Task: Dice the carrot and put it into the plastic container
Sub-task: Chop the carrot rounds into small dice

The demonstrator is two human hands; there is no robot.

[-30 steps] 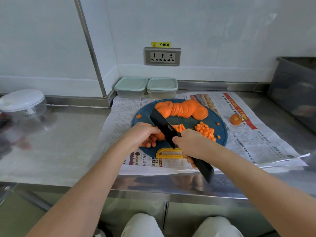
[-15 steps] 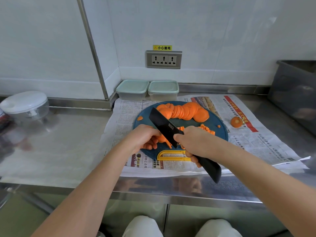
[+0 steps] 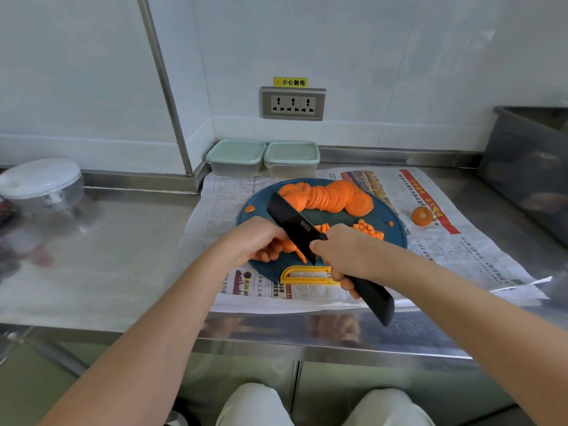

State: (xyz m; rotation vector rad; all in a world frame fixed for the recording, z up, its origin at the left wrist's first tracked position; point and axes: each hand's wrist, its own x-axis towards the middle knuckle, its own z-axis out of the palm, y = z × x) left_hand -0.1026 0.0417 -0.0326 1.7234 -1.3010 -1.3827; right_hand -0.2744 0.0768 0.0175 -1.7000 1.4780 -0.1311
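Note:
A round blue cutting board (image 3: 396,238) lies on newspaper. A row of carrot slices (image 3: 332,196) fans along its far side, and a small pile of diced carrot (image 3: 368,229) sits at the right. My right hand (image 3: 347,250) grips the black knife (image 3: 292,226), whose blade slants down onto a few carrot slices (image 3: 290,245). My left hand (image 3: 256,239) holds those slices with curled fingertips, just left of the blade. Two lidded plastic containers (image 3: 236,156) (image 3: 292,158) stand at the wall behind the board.
A yellow peeler (image 3: 304,275) lies at the board's near edge. A carrot end (image 3: 422,216) rests on the newspaper (image 3: 479,256) to the right. A clear lidded chopper bowl (image 3: 41,186) stands far left, a dark bin (image 3: 528,167) far right. A wall socket (image 3: 292,104) is behind.
The knife blade has dropped slightly onto the slices under my left hand. Both hands stay in nearly the same place over the board.

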